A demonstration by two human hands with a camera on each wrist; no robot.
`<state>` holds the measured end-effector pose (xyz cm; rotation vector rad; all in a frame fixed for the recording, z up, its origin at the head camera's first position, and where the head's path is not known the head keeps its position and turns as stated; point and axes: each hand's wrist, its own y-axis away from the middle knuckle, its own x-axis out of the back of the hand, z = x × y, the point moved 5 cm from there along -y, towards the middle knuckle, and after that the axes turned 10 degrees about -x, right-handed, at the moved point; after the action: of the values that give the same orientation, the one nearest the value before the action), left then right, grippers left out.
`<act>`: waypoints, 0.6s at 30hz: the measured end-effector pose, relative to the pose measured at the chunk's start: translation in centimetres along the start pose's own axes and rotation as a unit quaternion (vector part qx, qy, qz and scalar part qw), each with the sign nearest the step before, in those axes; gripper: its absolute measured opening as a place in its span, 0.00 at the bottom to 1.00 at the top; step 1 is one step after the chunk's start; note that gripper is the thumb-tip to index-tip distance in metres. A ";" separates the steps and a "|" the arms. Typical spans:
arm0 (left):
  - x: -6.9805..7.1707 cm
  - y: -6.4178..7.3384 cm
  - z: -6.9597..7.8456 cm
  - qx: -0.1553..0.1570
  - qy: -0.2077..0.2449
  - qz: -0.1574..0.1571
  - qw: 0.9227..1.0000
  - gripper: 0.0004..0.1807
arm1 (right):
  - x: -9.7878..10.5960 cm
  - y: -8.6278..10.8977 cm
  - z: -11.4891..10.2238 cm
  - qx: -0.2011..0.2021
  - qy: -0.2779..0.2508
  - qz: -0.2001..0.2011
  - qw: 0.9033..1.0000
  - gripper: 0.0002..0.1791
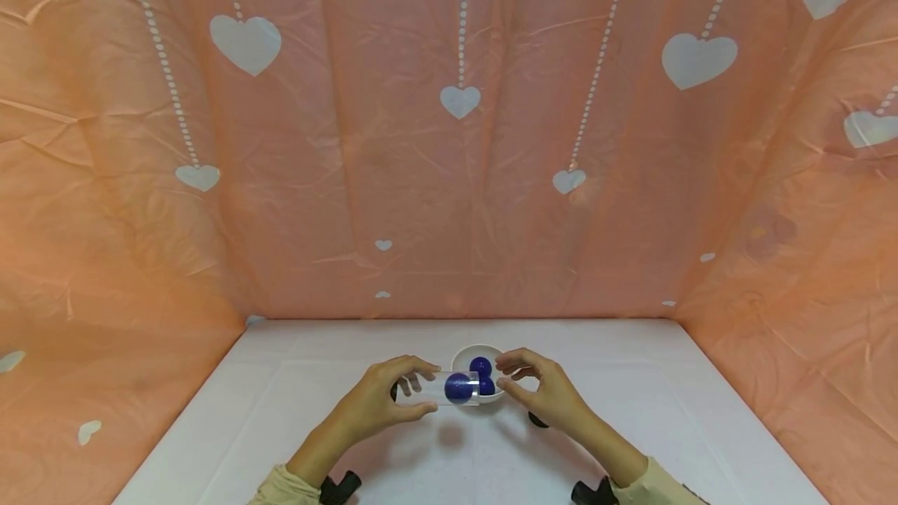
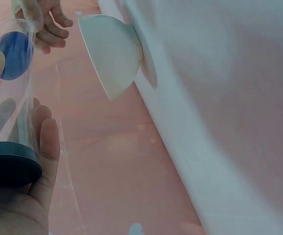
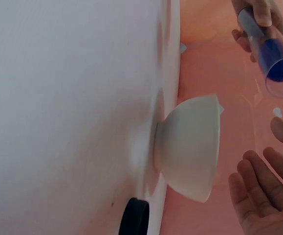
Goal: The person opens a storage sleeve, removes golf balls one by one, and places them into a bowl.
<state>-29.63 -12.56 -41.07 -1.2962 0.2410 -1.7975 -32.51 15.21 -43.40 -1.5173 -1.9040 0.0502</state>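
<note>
My left hand (image 1: 382,396) grips a clear tube (image 1: 429,390) that lies sideways above the table, its mouth toward the right. A black cap (image 2: 11,165) closes the end against my palm in the left wrist view. Inside the tube, near its uncapped end, sits a dark blue ball (image 1: 459,388). Behind the tube stands a white bowl (image 3: 190,147), partly covered by it in the head view, with two more blue balls (image 1: 480,366) in it. My right hand (image 1: 543,386) is held beside the tube's mouth at the bowl's right, fingers loosely bent and holding nothing.
A round black piece (image 3: 134,218) lies on the white tabletop (image 1: 337,357), partly hidden under my right hand in the head view. Orange sheeting (image 1: 421,178) with pale hearts hangs behind the table and along both sides.
</note>
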 end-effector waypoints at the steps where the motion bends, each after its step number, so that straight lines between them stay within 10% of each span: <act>1: 0.0 0.0 0.0 0.000 0.000 0.000 1.000 0.25 | 0.0 0.1 -0.1 0.001 -0.007 -0.002 1.000 0.15; 18: 0.0 -0.2 0.3 -0.011 0.005 0.006 1.000 0.24 | -0.8 1.1 -1.5 0.025 -0.099 -0.039 0.994 0.14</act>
<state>-29.49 -12.37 -40.80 -1.2985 0.2737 -1.7954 -30.73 14.29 -43.10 -1.4466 -2.0995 0.2188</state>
